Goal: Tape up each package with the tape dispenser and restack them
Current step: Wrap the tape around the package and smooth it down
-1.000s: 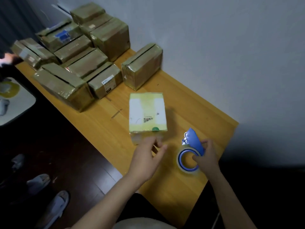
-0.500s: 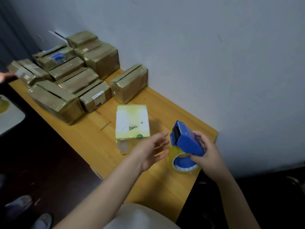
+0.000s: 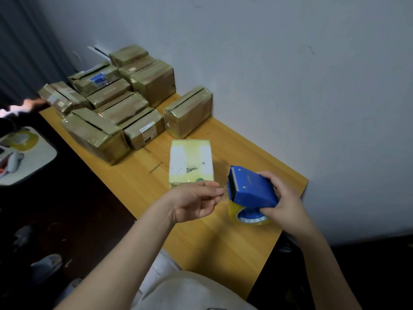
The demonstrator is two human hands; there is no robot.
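Right hand (image 3: 285, 203) gripped the blue tape dispenser (image 3: 251, 186) from its right end: fingers curled over the top, thumb tucked under by the roll. The dispenser was held over the near right part of the wooden table (image 3: 223, 247), its long axis roughly left-right. Its serrated blade end pointed left and slightly far, toward the other hand. The clear tape roll (image 3: 251, 218), on a blue core, hung under the body very close to the tabletop; contact could not be told.

Left hand (image 3: 195, 203) hovered just left of the blade. Thumb and forefinger were brought together with their tips toward the teeth, the other fingers loosely curled. Whether a tape end sat in that pinch could not be told.

The yellow-taped package (image 3: 190, 162) lay flat on the table just beyond the left hand, white label face up. Its long axis ran near-far, with the QR code toward its near end. The hand overlapped its near edge in view; touching was unclear.

At the far left end of the table a cluster of brown taped packages (image 3: 116, 104) sat side by side, some stacked, most angled diagonally. One lone brown package (image 3: 188, 111) sat apart, between the cluster and the yellow package, close to the wall (image 3: 290, 86).

Off the table at left — a small white side table (image 3: 33, 162) and, on the dark floor, a grey slipper (image 3: 45, 266)
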